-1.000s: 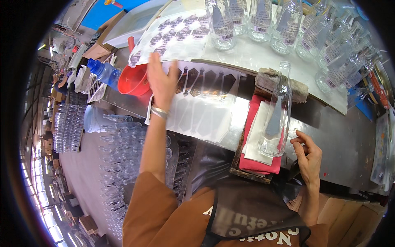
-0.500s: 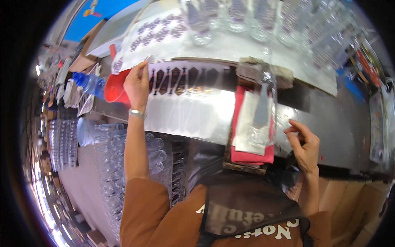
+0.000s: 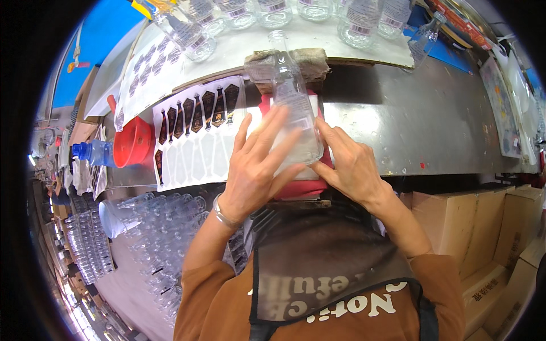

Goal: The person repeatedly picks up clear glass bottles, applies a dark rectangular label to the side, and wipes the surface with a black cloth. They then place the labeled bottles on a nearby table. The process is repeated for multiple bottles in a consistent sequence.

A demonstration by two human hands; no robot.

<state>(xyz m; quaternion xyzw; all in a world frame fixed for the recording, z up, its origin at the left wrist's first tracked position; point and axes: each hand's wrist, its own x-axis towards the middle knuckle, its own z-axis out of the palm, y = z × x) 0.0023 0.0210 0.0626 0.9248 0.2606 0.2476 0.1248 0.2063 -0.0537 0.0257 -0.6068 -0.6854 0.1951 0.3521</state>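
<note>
A clear glass bottle (image 3: 289,77) lies on a red and white cloth pad (image 3: 301,189), its neck on a cloth-wrapped block (image 3: 314,62). Fine print and a small purplish block show on its side. My left hand (image 3: 259,162) is over the lower part of the bottle, fingers spread and slightly blurred; whether every finger touches the glass is hard to see. Against the bottle's right side and base, my right hand (image 3: 352,167) holds it between fingers and thumb. To the left lies a sheet of dark tie-shaped labels (image 3: 196,113), its lower row mostly peeled to blank outlines.
Labelled bottles (image 3: 273,14) stand along a white board (image 3: 227,54) at the back, near a sheet of small labels (image 3: 149,65). A red funnel-like container (image 3: 133,142) and blue-capped bottle (image 3: 94,152) sit left. Many bottles (image 3: 165,238) are lower left; cardboard boxes (image 3: 455,227) lower right.
My left hand has come from the label sheets at the upper left down onto the bottle. My right hand has closed in on the bottle's base. The view has shifted to the right.
</note>
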